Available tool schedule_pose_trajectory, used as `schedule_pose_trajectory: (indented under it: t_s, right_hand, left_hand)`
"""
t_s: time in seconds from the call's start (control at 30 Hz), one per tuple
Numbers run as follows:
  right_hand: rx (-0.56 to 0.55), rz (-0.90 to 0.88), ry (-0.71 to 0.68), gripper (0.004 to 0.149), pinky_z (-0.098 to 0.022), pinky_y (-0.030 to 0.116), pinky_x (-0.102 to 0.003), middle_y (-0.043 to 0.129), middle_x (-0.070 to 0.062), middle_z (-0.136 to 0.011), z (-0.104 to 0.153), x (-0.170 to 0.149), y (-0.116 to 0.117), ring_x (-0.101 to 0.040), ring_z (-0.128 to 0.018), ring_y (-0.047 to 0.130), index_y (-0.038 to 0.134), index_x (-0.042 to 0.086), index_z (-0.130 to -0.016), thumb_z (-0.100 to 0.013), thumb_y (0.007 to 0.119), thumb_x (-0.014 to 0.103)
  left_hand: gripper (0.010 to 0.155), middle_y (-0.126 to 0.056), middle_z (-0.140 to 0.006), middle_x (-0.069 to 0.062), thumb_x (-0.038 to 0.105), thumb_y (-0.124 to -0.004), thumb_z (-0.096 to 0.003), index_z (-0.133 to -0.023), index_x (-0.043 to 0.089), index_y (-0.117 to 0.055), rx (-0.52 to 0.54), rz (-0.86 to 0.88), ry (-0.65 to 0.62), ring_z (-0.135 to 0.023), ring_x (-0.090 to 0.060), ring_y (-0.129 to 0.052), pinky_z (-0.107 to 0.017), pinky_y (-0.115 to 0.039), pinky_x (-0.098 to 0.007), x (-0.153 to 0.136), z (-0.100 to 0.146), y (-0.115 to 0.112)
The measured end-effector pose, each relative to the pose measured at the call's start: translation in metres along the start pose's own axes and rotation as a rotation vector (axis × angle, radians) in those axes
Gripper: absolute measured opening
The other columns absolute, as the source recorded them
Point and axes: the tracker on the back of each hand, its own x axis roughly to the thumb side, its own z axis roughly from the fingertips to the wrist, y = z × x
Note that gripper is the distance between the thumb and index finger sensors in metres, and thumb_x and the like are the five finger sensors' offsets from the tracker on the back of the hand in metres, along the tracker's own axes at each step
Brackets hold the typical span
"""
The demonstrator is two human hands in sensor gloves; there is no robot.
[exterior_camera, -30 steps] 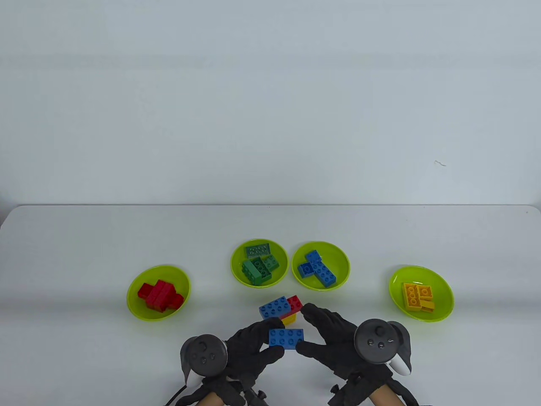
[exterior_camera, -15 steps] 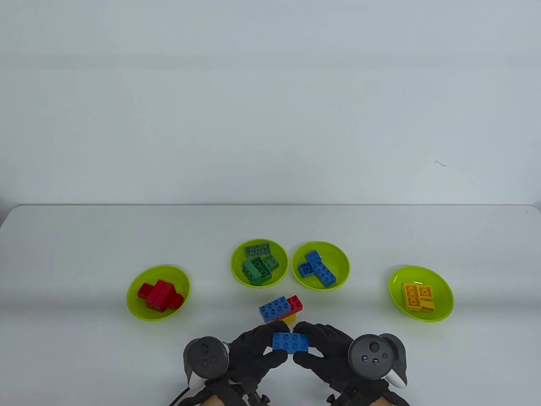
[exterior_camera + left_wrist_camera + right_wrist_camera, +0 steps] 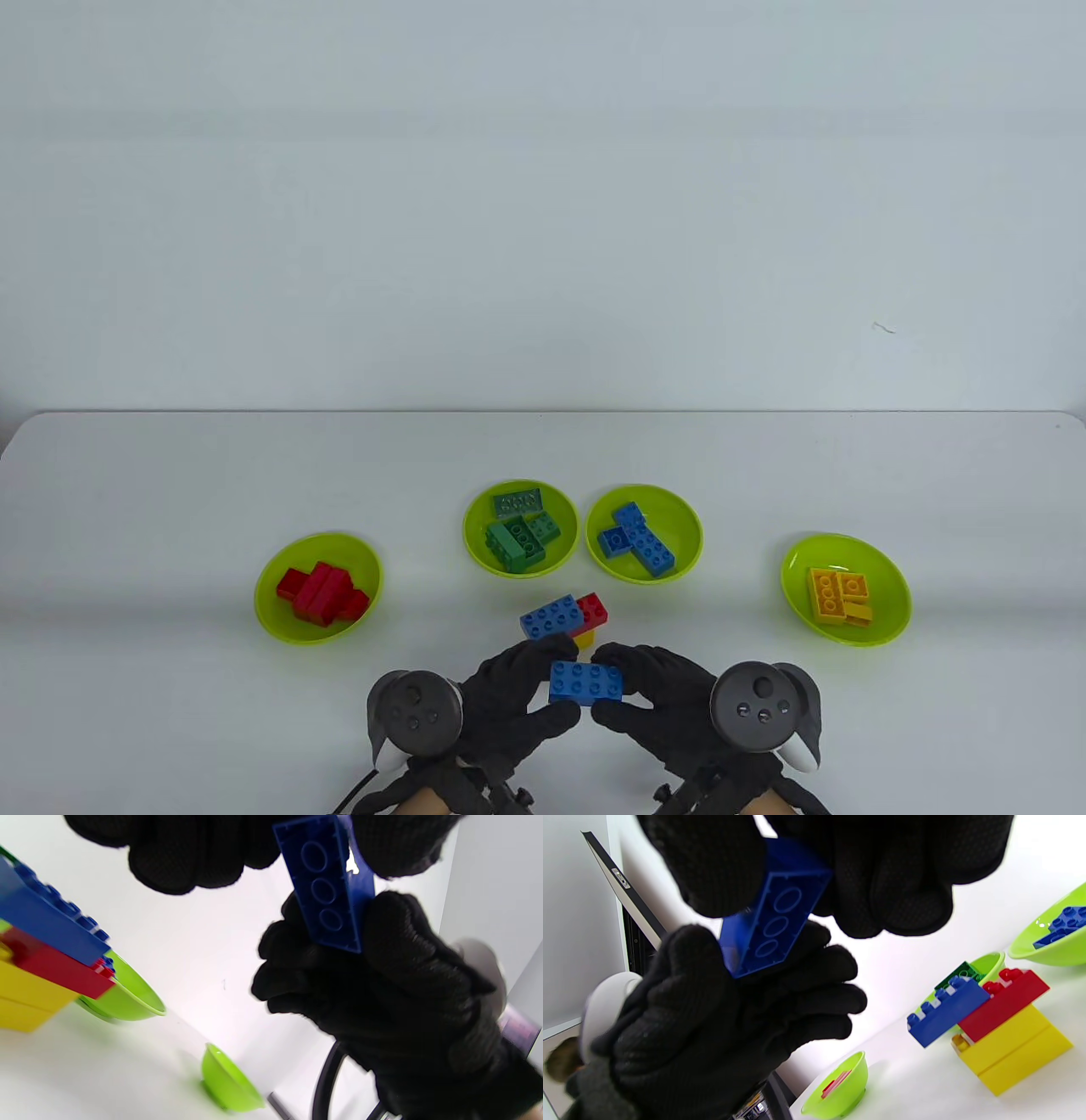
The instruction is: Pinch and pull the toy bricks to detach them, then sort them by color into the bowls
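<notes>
A loose blue brick (image 3: 585, 682) is held above the table near the front edge. My left hand (image 3: 517, 692) pinches its left end and my right hand (image 3: 649, 692) pinches its right end. The wrist views show its hollow underside, blue brick (image 3: 328, 887) (image 3: 774, 916), between both gloves. Just behind it stands the brick stack (image 3: 564, 618): a blue brick and a red brick on yellow bricks (image 3: 1009, 1046). Four lime bowls hold sorted bricks: red bowl (image 3: 273, 624), green bowl (image 3: 475, 552), blue bowl (image 3: 691, 539), yellow bowl (image 3: 895, 615).
The white table's (image 3: 170, 492) far edge runs across the middle of the table view, with a pale wall behind. The bowls sit in a loose arc around the stack.
My right hand closed in from the right and took hold of the blue brick's right end. Both hands now hold it, shifted slightly right.
</notes>
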Motion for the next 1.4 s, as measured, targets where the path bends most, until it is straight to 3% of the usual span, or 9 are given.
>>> schedule_pose_trajectory:
  t_s: [0.17,0.37,0.67,0.97,1.17,1.4]
  right_hand:
    - [-0.081,0.069,0.033,0.061,-0.061,0.067,-0.056,0.086,-0.023,-0.084,-0.016,-0.004,-0.012,-0.041,-0.07,0.089,0.073,0.002,-0.096,-0.048,0.08,0.04]
    - [-0.148,0.235,0.152,0.061,-0.062,0.066,-0.056,0.083,-0.024,-0.087,-0.049,-0.024,-0.03,-0.042,-0.073,0.087,0.07,0.002,-0.098,-0.049,0.079,0.037]
    - [-0.118,0.511,0.436,0.061,-0.062,0.066,-0.056,0.084,-0.024,-0.087,-0.089,-0.073,-0.04,-0.042,-0.073,0.087,0.071,0.001,-0.098,-0.049,0.08,0.037]
    - [-0.038,0.652,0.614,0.061,-0.061,0.067,-0.056,0.086,-0.025,-0.085,-0.109,-0.101,-0.012,-0.042,-0.071,0.089,0.073,0.001,-0.096,-0.049,0.082,0.037]
    - [-0.002,0.665,0.643,0.062,-0.062,0.066,-0.057,0.084,-0.026,-0.087,-0.113,-0.108,0.002,-0.044,-0.073,0.088,0.071,0.0,-0.098,-0.049,0.08,0.038]
    - [-0.003,0.598,0.507,0.07,-0.065,0.059,-0.062,0.074,-0.03,-0.098,-0.095,-0.08,-0.019,-0.051,-0.084,0.079,0.062,-0.001,-0.104,-0.05,0.08,0.04]
  left_hand:
    - [0.089,-0.05,-0.108,-0.038,0.057,-0.07,-0.0502,-0.111,-0.002,-0.04,-0.091,-0.291,0.009,-0.096,-0.058,-0.061,-0.066,-0.048,-0.073,0.003,-0.005,0.01]
    - [0.097,-0.036,-0.113,-0.04,0.062,-0.068,-0.0502,-0.114,0.001,-0.029,-0.222,-0.515,0.103,-0.102,-0.062,-0.049,-0.066,-0.041,-0.077,-0.004,-0.006,0.013]
    - [0.099,-0.028,-0.114,-0.041,0.063,-0.067,-0.0502,-0.114,0.001,-0.024,-0.331,-0.567,0.223,-0.104,-0.064,-0.042,-0.066,-0.037,-0.079,-0.019,-0.002,0.013]
    - [0.098,-0.028,-0.114,-0.041,0.063,-0.068,-0.0501,-0.114,0.001,-0.025,-0.318,-0.549,0.22,-0.104,-0.064,-0.041,-0.066,-0.037,-0.079,-0.021,-0.001,0.014]
    - [0.098,-0.029,-0.114,-0.041,0.062,-0.068,-0.05,-0.114,0.001,-0.025,-0.32,-0.545,0.214,-0.104,-0.064,-0.042,-0.066,-0.037,-0.079,-0.021,0.0,0.014]
    - [0.098,-0.029,-0.114,-0.041,0.062,-0.068,-0.0501,-0.114,0.001,-0.025,-0.302,-0.542,0.216,-0.104,-0.064,-0.043,-0.066,-0.037,-0.079,-0.022,0.0,0.019]
